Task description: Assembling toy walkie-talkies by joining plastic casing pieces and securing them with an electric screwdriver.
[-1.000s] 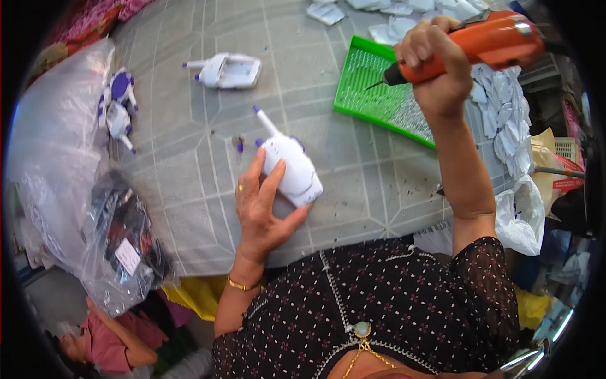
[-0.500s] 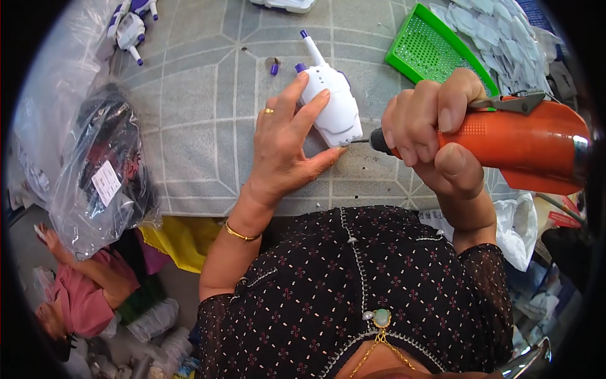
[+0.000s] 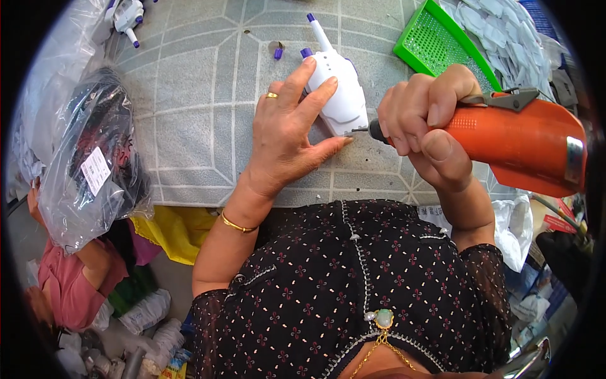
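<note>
A: What's nearest?

B: The person's black blouse with a small pale-and-red print (image 3: 290,297). Just past it, the bare left hand (image 3: 284,136) is spread, not wrapped round anything: two fingertips rest on a white plastic housing shaped like a handheld radio (image 3: 344,95), and the thumb lies at its lower end.

A: And the other?

B: The bare right hand (image 3: 432,123), apart from the left, is curled tightly round a bulky orange power screwdriver (image 3: 524,142). Its thin dark metal bit (image 3: 359,130) points left, its tip at the housing's lower right corner. I can't tell whether it sits in a screw.

A: What could go wrong?

B: A slip, I'd judge. The bit comes in from the side, so an off-line push could skid it into the left thumb, just below the tip, or scratch the white plastic. Turning force could also twist the housing under so light a hold.

A: Where does the housing lie?

B: On a grey patterned tablecloth (image 3: 183,139), antenna pointing away from the person. Just left of the antenna is a small purple plastic piece (image 3: 278,54); if nudged, it could easily roll.

A: Farther out?

B: A bright green perforated plastic tray (image 3: 429,31) at the right, with a heap of flat whitish pieces (image 3: 495,28) beyond it. At the far left edge of the cloth lies a white-and-purple plastic unit (image 3: 128,16), partly out of view.
</note>
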Available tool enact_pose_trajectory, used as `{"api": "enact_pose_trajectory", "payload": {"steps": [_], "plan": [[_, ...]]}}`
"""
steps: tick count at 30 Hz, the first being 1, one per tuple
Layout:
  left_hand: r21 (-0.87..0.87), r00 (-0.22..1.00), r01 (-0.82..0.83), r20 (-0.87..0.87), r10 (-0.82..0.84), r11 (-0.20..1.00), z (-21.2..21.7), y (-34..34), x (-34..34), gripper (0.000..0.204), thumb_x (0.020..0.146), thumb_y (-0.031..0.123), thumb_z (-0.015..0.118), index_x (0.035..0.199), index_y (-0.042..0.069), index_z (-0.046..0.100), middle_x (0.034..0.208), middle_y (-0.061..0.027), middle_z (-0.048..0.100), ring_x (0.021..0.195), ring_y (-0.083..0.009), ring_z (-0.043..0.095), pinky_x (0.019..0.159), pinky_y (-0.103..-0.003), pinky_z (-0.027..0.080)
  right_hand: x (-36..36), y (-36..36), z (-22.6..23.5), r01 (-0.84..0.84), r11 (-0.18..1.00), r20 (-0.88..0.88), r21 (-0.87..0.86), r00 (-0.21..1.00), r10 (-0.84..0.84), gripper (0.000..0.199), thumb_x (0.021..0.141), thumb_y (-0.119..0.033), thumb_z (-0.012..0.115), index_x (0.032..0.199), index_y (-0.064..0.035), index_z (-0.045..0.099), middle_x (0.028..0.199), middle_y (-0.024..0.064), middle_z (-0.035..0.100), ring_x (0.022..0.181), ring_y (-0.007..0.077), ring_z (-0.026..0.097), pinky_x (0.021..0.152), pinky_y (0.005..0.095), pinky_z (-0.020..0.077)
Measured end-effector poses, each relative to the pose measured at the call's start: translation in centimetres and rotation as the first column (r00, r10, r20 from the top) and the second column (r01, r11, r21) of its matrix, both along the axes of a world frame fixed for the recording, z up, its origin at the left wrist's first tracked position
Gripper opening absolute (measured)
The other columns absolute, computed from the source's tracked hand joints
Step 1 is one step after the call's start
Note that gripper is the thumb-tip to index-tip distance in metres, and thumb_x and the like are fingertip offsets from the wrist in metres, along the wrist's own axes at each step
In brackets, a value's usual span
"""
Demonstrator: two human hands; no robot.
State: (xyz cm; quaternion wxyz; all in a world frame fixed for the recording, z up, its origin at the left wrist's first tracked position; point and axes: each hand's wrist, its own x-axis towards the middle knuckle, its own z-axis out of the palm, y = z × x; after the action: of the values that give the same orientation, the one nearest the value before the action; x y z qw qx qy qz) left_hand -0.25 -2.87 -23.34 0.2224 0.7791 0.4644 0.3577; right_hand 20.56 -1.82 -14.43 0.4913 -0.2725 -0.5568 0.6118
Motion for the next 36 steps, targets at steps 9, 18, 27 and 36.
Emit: {"api": "enact_pose_trajectory", "payload": {"steps": [9, 18, 27, 36], "plan": [[0.131, 0.998, -0.018, -0.057, 0.026, 0.991, -0.7, 0.3, 0.0, 0.081, 0.053, 0.037, 0.092, 0.127, 0.014, 0.067, 0.143, -0.0125, 0.053, 0.104, -0.0276, 0.059, 0.084, -0.039, 0.047, -0.7, 0.0, -0.9, -0.030, 0.988, 0.083, 0.151, 0.996, 0.017, 0.033, 0.093, -0.027, 0.071, 0.089, -0.0141, 0.041, 0.067, -0.0017, 0.046, 0.055, 0.0105, 0.046, 0.057, 0.0281, 0.0420], [0.197, 0.995, 0.001, -0.094, 0.018, 0.980, -0.2, -0.1, 0.2, 0.077, 0.057, 0.035, 0.092, 0.127, 0.014, 0.067, 0.142, -0.0133, 0.053, 0.105, -0.0298, 0.058, 0.085, -0.040, 0.048, 0.1, 0.0, -1.8, -0.045, 0.974, -0.062, 0.222, 0.996, 0.060, 0.023, 0.094, -0.018, 0.063, 0.095, -0.0125, 0.040, 0.070, -0.0001, 0.046, 0.058, 0.0122, 0.046, 0.063, 0.0316, 0.0443], [0.172, 0.912, 0.021, -0.406, 0.052, 0.985, 3.3, -0.4, 3.3, 0.055, 0.065, 0.038, 0.087, 0.105, 0.008, 0.063, 0.132, -0.0165, 0.058, 0.110, -0.0344, 0.059, 0.087, -0.045, 0.046, 1.5, -0.9, -1.2, 0.226, 0.948, -0.095, 0.226, 0.973, -0.210, 0.019, 0.095, -0.015, 0.060, 0.106, -0.0102, 0.045, 0.075, 0.0019, 0.046, 0.064, 0.0131, 0.047, 0.067, 0.0326, 0.0441], [0.313, 0.893, 0.221, -0.445, -0.063, 0.924, 1.9, 2.2, 3.5, 0.052, 0.066, 0.030, 0.086, 0.107, 0.007, 0.063, 0.130, -0.0151, 0.061, 0.121, -0.0324, 0.056, 0.095, -0.045, 0.042, 2.6, -0.4, 3.4, 0.304, 0.881, -0.261, 0.362, 0.941, -0.217, 0.015, 0.096, -0.015, 0.058, 0.104, -0.0080, 0.048, 0.075, 0.0015, 0.046, 0.063, 0.0131, 0.048, 0.067, 0.0321, 0.0443]]}}
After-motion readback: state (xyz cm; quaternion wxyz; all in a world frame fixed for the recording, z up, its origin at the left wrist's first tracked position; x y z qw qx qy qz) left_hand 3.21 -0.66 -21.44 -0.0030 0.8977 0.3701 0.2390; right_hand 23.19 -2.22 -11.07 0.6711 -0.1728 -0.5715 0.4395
